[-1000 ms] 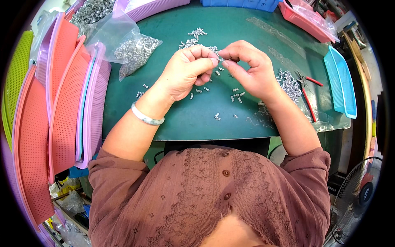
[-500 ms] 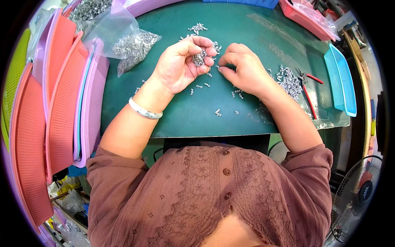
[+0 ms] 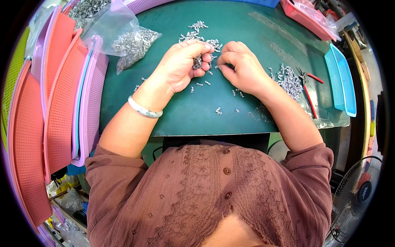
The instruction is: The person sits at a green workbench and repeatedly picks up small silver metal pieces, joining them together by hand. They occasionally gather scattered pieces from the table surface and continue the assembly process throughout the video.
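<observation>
Green bench (image 3: 177, 119), fan (image 3: 362, 192) beyond near-right corner; left hand (image 3: 179, 68) cups small metal pieces (image 3: 197, 62) well in from near edge, now parted from half-curled right hand (image 3: 243, 70), grip unclear.

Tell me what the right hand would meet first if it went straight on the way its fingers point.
Probably the small metal pieces between the two hands, then the left hand. Depth is unclear, so the right hand might pass above those pieces.
</observation>
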Tool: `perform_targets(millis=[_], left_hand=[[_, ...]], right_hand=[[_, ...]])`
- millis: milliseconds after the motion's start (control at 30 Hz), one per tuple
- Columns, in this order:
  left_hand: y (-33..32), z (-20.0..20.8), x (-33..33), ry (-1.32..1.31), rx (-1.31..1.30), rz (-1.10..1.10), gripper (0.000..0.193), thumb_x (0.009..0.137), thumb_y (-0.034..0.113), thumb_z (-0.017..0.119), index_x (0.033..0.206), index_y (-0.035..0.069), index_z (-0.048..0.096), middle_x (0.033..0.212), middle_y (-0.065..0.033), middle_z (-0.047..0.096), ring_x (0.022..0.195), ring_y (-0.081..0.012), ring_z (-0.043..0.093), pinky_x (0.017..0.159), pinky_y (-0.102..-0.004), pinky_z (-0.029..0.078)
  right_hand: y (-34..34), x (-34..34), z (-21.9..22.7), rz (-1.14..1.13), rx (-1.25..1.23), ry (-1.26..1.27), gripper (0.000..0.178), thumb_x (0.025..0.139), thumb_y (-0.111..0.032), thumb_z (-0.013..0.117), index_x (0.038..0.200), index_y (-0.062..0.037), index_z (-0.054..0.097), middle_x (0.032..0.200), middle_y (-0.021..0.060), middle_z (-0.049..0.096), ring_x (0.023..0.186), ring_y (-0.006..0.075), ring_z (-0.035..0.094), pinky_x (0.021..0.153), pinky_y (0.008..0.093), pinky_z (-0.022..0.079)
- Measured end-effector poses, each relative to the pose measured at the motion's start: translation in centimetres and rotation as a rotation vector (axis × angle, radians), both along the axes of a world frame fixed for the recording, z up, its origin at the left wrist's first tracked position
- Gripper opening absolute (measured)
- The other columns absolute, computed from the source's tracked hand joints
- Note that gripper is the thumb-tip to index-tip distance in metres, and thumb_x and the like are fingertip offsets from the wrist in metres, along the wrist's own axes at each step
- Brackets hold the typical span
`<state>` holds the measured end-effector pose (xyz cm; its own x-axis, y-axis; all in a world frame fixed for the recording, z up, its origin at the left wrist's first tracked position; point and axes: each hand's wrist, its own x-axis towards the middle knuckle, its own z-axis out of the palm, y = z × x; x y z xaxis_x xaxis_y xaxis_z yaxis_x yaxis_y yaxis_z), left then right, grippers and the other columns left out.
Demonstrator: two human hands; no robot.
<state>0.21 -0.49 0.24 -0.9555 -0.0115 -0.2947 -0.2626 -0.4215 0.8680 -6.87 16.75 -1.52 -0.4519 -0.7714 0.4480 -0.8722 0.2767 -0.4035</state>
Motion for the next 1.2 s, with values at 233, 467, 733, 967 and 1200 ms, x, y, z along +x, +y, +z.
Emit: perform_targets(millis=[233,467,733,967,1200], left_hand=[[0.4,0.5,0.3,-0.052,-0.161,-0.093,0.014,0.085,0.018,0.055,0.085,0.005,0.06,0.067,0.0003,0.053,0.054,-0.007,0.048,0.042,-0.0175,0.033],[0.9,0.7,0.6,-0.012,-0.139,-0.109,0.011,0.084,0.016,0.057,0.083,0.005,0.06,0.066,0.0006,0.054,0.053,-0.0064,0.048,0.042,-0.0173,0.033],[0.7,0.3,0.4,0.036,-0.171,-0.098,0.009,0.082,0.013,0.061,0.085,0.005,0.061,0.065,0.0013,0.055,0.053,-0.0043,0.049,0.043,-0.0152,0.033],[0.7,0.1,0.4,0.043,-0.181,-0.109,0.009,0.081,0.011,0.061,0.087,0.004,0.061,0.068,0.0011,0.056,0.054,-0.004,0.05,0.044,-0.0151,0.035],[0.8,0.2,0.4,0.051,-0.187,-0.112,0.009,0.081,0.008,0.06,0.089,0.003,0.06,0.071,0.0003,0.057,0.055,-0.0048,0.05,0.046,-0.0157,0.036]], right_hand=[[0.1,0.2,1.2,0.009,-0.199,-0.051,0.007,0.07,-0.004,0.061,0.076,-0.0036,0.058,0.086,0.0079,0.055,0.085,0.0269,0.052,0.073,0.0345,0.044],[0.2,0.2,1.7,0.071,-0.288,-0.064,0.009,0.07,-0.003,0.061,0.078,-0.003,0.057,0.088,0.0093,0.055,0.085,0.0266,0.053,0.073,0.0337,0.044],[0.9,-1.0,0.9,-0.013,-0.09,-0.087,0.015,0.071,-0.008,0.062,0.085,-0.0025,0.061,0.09,0.0106,0.056,0.088,0.0276,0.053,0.077,0.0355,0.044],[0.8,-0.9,0.1,-0.082,0.057,-0.079,0.015,0.071,-0.014,0.065,0.082,-0.0038,0.065,0.089,0.0096,0.057,0.087,0.0272,0.053,0.078,0.0359,0.044],[0.5,-1.0,-0.1,-0.08,0.037,-0.045,0.008,0.072,-0.011,0.064,0.077,-0.0052,0.065,0.082,0.0069,0.058,0.084,0.0264,0.053,0.077,0.0358,0.043]])
